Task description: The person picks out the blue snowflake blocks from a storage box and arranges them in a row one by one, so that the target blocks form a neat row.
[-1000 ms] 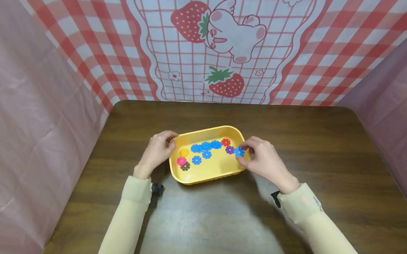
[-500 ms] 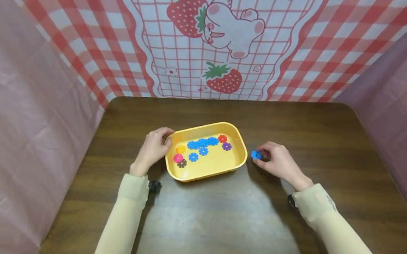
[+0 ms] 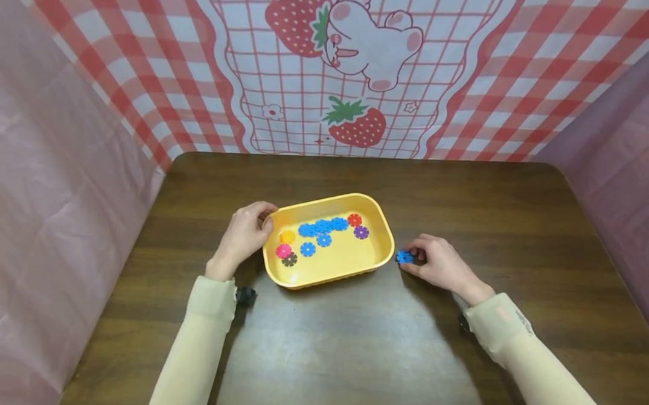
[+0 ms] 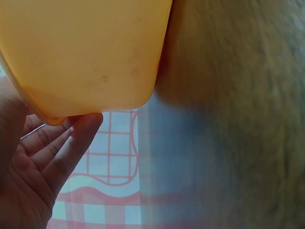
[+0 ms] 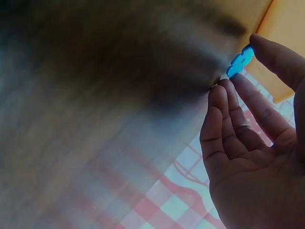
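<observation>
My left hand point(image 3: 241, 238) holds the left end of a yellow plastic basket point(image 3: 341, 259), fingertips against its outer wall in the left wrist view. To the right of the basket, my right hand point(image 3: 445, 265) pinches a blue snowflake disc point(image 5: 240, 62) between thumb and index finger, close over the table. Inside the basket, overlapping blue discs point(image 3: 323, 228) lie along the far side, with two single blue ones nearer. A red disc point(image 3: 354, 220) and a purple disc point(image 3: 361, 232) sit at the right; yellow, pink point(image 3: 283, 251) and dark brown point(image 3: 289, 259) ones at the left.
A brown wooden table point(image 3: 339, 354) carries the basket. Behind it hangs a red-and-white checked cloth point(image 3: 162, 68) with strawberry prints. Pink curtains point(image 3: 48, 184) close in both sides.
My right hand has carried the blue disc out of the basket over its right rim, then lowered it beside the basket. The left hand keeps its hold on the basket.
</observation>
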Demonstrator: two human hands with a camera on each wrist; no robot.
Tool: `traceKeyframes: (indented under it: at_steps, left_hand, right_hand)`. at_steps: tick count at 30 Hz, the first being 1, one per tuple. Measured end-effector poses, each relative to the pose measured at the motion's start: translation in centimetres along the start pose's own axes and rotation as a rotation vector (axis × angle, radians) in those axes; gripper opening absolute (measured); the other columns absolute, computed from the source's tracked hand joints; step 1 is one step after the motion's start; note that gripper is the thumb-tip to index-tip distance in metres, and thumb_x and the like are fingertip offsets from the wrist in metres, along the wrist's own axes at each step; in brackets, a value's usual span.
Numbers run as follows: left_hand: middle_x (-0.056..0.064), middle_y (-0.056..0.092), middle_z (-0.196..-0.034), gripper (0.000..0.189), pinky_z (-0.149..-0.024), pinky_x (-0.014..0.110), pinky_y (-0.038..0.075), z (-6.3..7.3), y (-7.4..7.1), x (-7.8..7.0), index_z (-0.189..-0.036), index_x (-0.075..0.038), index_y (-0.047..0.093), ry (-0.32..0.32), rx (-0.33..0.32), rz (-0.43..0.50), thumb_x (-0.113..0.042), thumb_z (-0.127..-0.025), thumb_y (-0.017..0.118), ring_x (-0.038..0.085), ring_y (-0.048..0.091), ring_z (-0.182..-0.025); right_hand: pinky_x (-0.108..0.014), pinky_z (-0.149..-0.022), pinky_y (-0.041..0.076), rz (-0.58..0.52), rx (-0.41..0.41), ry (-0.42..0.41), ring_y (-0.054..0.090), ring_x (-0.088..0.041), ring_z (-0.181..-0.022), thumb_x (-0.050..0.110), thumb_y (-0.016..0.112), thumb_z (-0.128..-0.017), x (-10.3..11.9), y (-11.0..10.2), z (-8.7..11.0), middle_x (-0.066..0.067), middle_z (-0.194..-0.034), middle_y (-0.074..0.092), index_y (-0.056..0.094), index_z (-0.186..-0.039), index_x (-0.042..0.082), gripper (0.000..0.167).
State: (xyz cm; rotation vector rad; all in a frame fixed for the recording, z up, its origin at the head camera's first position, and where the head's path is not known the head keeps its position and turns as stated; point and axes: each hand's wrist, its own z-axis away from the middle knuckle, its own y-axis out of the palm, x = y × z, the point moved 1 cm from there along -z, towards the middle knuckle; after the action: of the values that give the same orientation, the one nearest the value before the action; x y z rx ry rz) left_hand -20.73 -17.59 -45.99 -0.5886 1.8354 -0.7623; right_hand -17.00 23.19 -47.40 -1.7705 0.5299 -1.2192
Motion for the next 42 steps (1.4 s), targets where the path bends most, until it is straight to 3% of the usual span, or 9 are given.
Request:
traceKeyframes:
  at_steps: [7, 17, 28, 36, 42]
  left_hand:
    - [0.012, 0.068, -0.099, 0.022, -0.072, 0.038, 0.053, -0.1, 0.0, 0.0, -0.109, -0.001, 0.069, 0.004, -0.006, 0.003, -0.002, -0.088, 0.062, 0.024, 0.061, -0.08]
    - [0.012, 0.068, -0.1, 0.022, -0.072, 0.038, 0.053, -0.1, 0.0, -0.1, -0.109, 0.0, 0.069, 0.009, -0.003, 0.004, -0.001, -0.088, 0.063, 0.024, 0.06, -0.08]
    - [0.012, 0.068, -0.098, 0.022, -0.071, 0.037, 0.052, -0.3, -0.4, -0.2, -0.11, 0.0, 0.069, 0.0, 0.012, 0.017, -0.002, -0.089, 0.063, 0.024, 0.06, -0.08]
    - [0.012, 0.068, -0.098, 0.021, -0.072, 0.037, 0.054, -0.2, -0.5, 0.0, -0.11, 0.0, 0.069, -0.017, 0.028, 0.042, -0.003, -0.09, 0.063, 0.023, 0.061, -0.081]
    - [0.013, 0.069, -0.097, 0.019, -0.073, 0.038, 0.056, -0.1, -0.5, 0.1, -0.109, 0.001, 0.069, -0.042, 0.043, 0.077, -0.004, -0.091, 0.065, 0.023, 0.064, -0.081]
  right_hand:
    - [-0.031, -0.064, 0.047, 0.01, 0.001, -0.024, 0.056, -0.013, -0.072, 0.019, 0.083, -0.08, -0.1, 0.2, -0.2, 0.001, -0.081, 0.061, 0.075, -0.094, 0.006, 0.02]
    - [-0.031, -0.064, 0.047, 0.011, 0.019, 0.008, 0.055, -0.014, -0.073, 0.019, 0.083, -0.08, -0.1, 0.2, -0.2, -0.001, -0.083, 0.061, 0.074, -0.095, 0.004, 0.023]
    - [-0.032, -0.064, 0.046, -0.021, -0.027, -0.009, 0.053, -0.018, -0.074, 0.019, 0.085, -0.079, 0.0, -1.6, -0.4, -0.005, -0.087, 0.061, 0.073, -0.101, 0.002, 0.031]
    - [-0.042, -0.07, 0.052, -0.025, -0.107, -0.056, 0.057, -0.022, -0.079, 0.015, 0.086, -0.077, 1.5, -4.1, -2.8, -0.012, -0.094, 0.065, 0.071, -0.106, -0.001, 0.036]
    - [-0.038, -0.07, 0.049, -0.043, -0.071, -0.076, 0.054, -0.023, -0.079, 0.015, 0.085, -0.078, 4.0, -4.2, -5.4, -0.011, -0.092, 0.064, 0.07, -0.107, -0.001, 0.036]
